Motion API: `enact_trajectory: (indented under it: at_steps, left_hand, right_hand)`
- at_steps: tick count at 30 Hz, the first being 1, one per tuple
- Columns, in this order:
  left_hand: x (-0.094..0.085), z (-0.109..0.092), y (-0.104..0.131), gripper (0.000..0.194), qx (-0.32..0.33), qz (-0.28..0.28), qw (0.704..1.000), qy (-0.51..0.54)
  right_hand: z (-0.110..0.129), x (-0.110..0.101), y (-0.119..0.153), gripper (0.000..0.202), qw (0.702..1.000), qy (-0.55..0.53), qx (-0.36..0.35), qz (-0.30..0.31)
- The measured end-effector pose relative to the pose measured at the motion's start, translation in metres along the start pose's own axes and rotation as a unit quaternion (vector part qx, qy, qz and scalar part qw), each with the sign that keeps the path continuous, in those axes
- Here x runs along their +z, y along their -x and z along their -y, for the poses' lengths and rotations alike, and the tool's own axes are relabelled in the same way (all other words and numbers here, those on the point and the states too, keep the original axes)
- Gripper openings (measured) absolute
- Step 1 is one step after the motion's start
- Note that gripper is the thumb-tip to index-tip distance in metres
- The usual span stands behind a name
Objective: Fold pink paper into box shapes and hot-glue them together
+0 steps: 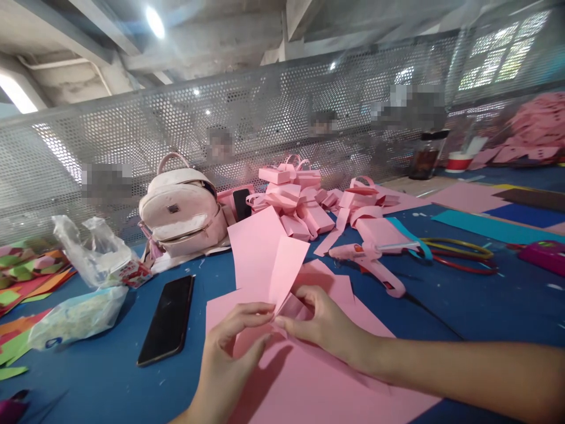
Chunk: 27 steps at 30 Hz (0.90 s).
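Pink paper (289, 265), edge in right hand (324, 327); tabletop (212, 274) gap beside phone (168, 321)

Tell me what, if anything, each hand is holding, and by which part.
The right hand holds a folded pink paper piece by its lower end. The left hand has its fingertips at that end; whether they grip cannot be told.

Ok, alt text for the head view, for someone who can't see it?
A person's hands, left and right, handle folded pink paper over larger pink sheets on a blue table. A glue gun lies right, a black phone left.
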<state>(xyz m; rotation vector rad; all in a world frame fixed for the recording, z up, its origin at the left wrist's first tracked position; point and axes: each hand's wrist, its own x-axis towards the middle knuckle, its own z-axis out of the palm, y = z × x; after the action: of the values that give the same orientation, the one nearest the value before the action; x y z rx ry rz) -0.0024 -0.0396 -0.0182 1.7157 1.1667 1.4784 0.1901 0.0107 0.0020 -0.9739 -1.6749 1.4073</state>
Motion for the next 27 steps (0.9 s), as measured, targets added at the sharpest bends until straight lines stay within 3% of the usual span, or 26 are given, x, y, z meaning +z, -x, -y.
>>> enact_trajectory:
  at_steps: [7, 16, 23, 27]
  left_hand:
    - [0.000, -0.002, 0.000, 0.013, 0.009, 0.002, 1.000, 0.000]
    - [-0.001, 0.001, 0.001, 0.015, 0.005, 0.015, 1.000, 0.004]
    - [-0.005, 0.009, 0.003, 0.006, -0.051, 0.026, 0.998, -0.003]
    - [-0.006, 0.009, 0.002, 0.005, -0.065, 0.014, 0.998, -0.005]
  right_hand:
    - [-0.003, 0.000, 0.000, 0.044, 1.000, -0.007, -0.001, 0.006]
    - [0.001, 0.000, 0.001, 0.037, 1.000, -0.017, -0.003, 0.017]
    - [0.000, 0.002, 0.002, 0.044, 0.999, 0.033, 0.029, -0.017]
    - [0.002, 0.005, 0.003, 0.031, 0.999, 0.041, 0.000, -0.008]
